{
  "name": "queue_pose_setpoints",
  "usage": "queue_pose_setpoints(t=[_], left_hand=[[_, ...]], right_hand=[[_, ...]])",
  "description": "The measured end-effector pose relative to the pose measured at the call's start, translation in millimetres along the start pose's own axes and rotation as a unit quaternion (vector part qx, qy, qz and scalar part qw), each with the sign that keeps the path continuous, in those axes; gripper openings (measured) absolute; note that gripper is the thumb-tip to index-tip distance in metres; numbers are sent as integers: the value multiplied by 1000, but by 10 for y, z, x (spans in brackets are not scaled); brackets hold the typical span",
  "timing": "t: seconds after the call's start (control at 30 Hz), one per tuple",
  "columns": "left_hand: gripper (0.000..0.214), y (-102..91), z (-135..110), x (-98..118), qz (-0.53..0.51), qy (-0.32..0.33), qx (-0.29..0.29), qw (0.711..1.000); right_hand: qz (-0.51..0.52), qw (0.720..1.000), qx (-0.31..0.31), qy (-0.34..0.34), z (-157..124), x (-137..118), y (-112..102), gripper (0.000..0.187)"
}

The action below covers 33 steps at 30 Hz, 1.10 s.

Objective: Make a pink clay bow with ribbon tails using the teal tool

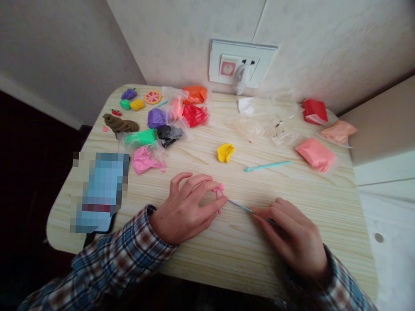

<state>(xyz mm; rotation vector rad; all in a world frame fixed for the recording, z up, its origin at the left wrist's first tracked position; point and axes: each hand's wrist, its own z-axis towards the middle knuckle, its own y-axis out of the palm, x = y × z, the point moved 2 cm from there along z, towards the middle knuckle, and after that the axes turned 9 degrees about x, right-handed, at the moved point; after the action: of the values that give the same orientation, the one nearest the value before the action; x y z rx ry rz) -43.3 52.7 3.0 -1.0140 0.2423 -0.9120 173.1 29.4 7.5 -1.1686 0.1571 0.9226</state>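
At the bottom of the frame, two plaid sleeves (121, 250) reach in over the pale wooden tabletop (216, 266). Lower right of centre, the right hand (291, 237) grasps a thin blue tool (239, 204) between thumb and fingers, its narrow end pointing left. Near the centre, the left hand (193, 205) pinches a small pink piece (221, 188) between thumb and forefinger; the tool's end reaches that thumb, but whether it touches the piece I cannot tell. At the lower left lies a phone (104, 192), its screen blurred out.

Farther up, a yellow lump (225, 152) sits just above centre, with a turquoise stick (269, 166) to its right. Left of centre is a cluster of bagged clay (157, 118) in pink, green, black, purple, red and orange; beside it, at upper left, stand a brown coil (121, 124) and small fruit shapes (137, 105). Right of centre lie clear wrappers (264, 123) and three reddish packets (315, 154). At top centre, a plug (243, 77) fills part of the wall socket (228, 67).
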Motion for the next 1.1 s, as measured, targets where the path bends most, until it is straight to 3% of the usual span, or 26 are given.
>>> queue_pose_setpoints(t=[1.1], left_hand=[[31, 6, -6, 8, -5, -5, -8, 1000]], right_hand=[[23, 999, -3, 43, -45, 61, -62, 11]])
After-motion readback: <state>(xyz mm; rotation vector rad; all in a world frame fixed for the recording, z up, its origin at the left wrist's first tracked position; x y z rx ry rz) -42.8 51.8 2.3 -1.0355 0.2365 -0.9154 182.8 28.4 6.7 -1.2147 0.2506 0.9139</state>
